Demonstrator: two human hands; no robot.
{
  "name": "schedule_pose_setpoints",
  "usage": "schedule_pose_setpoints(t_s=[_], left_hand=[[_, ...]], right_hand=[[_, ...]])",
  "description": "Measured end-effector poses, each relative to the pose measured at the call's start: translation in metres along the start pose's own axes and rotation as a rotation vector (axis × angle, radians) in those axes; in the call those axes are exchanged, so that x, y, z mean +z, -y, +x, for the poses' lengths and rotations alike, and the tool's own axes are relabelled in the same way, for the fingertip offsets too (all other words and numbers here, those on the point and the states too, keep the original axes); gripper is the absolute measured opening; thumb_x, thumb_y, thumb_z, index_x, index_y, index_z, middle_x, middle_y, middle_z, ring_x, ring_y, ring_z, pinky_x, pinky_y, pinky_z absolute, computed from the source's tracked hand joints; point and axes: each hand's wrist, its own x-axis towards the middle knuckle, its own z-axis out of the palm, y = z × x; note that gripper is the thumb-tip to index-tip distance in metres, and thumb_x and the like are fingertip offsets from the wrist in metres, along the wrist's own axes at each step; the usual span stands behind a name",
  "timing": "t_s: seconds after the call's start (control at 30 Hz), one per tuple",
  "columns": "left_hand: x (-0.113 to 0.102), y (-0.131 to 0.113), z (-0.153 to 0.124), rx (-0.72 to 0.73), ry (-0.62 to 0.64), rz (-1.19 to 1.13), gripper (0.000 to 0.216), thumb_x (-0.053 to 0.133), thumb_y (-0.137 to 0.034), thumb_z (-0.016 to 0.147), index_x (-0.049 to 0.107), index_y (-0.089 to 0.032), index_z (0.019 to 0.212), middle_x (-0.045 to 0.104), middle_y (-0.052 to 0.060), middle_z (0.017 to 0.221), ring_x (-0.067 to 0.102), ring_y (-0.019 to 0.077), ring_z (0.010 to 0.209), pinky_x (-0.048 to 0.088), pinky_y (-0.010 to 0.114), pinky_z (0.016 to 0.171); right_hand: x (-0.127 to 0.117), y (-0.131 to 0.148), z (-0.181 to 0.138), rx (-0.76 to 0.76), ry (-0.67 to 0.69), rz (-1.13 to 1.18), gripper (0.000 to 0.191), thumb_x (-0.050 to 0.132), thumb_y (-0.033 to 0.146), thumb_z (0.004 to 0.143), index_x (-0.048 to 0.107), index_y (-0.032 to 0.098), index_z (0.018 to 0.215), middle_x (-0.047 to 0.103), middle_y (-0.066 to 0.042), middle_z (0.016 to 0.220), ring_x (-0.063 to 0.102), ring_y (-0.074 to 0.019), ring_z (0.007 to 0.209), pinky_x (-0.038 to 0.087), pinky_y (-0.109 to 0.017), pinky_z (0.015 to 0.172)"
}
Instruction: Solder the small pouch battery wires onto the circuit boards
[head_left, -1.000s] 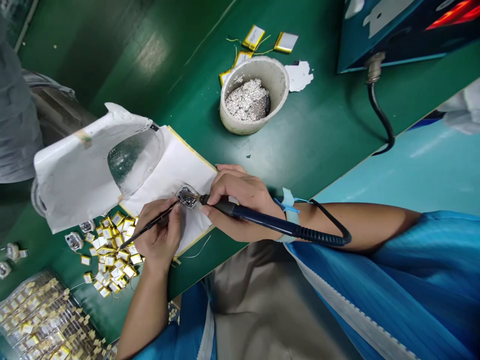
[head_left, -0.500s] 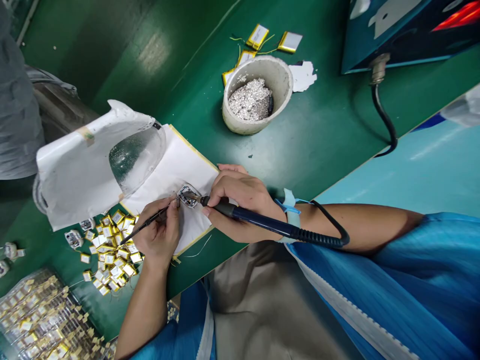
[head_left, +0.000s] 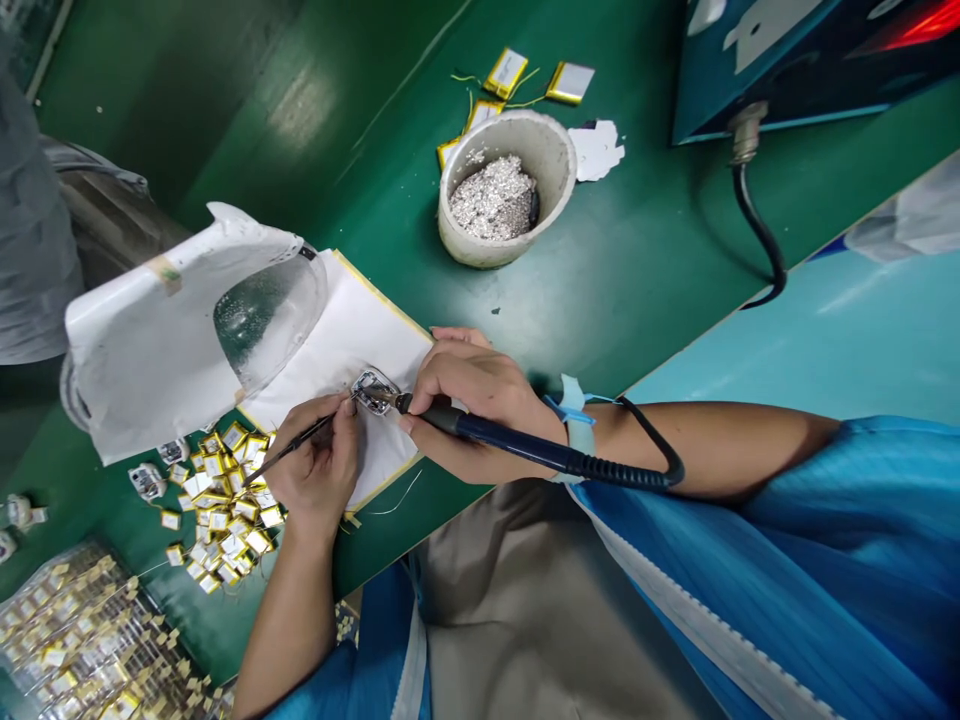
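Note:
My right hand [head_left: 480, 405] is closed around a soldering iron [head_left: 517, 443], whose tip meets a small white-cased electronic part [head_left: 375, 390] with a circuit inside. In my left hand [head_left: 319, 455] is a pair of dark tweezers [head_left: 289, 455], pinched between thumb and fingers, with the points at the near-left edge of that part. My left fingertips are right beside the casing; whether they touch it I cannot tell. Beneath lies a white sheet [head_left: 386, 320] with yellow edging. Exactly where the iron tip and tweezer points touch is too small to make out.
A cup [head_left: 551, 190] of silvery solder granules stands beyond my hands, with several battery cells [head_left: 506, 72] behind it. A clear-windowed white shield [head_left: 142, 350] lies left, near a battery pile [head_left: 225, 510]. A tray of small parts [head_left: 90, 640] and a blue soldering station [head_left: 795, 90] flank the bench.
The view has shifted slightly, so the scene sits a little further left. Both hands keep their grip on the tools, and the iron tip remains at the white-cased part.

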Motion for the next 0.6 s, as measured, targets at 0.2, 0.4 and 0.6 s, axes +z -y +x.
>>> schedule_pose_setpoints(t_s=[0.2,0.4,0.6], left_hand=[[0.0037,0.0043,-0.0058,-0.030,-0.063,-0.069,0.012,0.082,-0.018,0.096,0.078,-0.018,0.107,0.083,0.005,0.097,0.082,0.0172,0.085,0.066,0.028,0.077],[0.0027,0.0086,-0.0098,-0.033,-0.127,-0.028,0.014,0.081,-0.026,0.097,0.073,-0.018,0.106,0.081,0.004,0.093,0.081,0.0178,0.083,0.066,0.031,0.076],[0.0021,0.0086,-0.0098,-0.061,-0.108,0.074,0.015,0.083,-0.032,0.096,0.075,-0.019,0.099,0.081,0.004,0.093,0.079,0.0163,0.080,0.064,0.029,0.072]], right_hand=[[-0.0015,-0.0018,0.0018,-0.021,-0.064,0.055,0.019,0.074,0.021,0.093,0.057,0.026,0.085,0.068,0.005,0.072,0.068,-0.0169,0.068,0.052,-0.039,0.086],[-0.0025,-0.0018,0.0022,-0.015,-0.064,0.050,0.020,0.075,0.020,0.092,0.057,0.026,0.086,0.069,0.004,0.074,0.069,-0.0172,0.069,0.052,-0.038,0.083],[-0.0029,-0.0004,0.0026,0.002,-0.061,0.035,0.019,0.074,0.020,0.093,0.058,0.026,0.086,0.069,0.003,0.074,0.069,-0.0181,0.071,0.053,-0.040,0.085]])
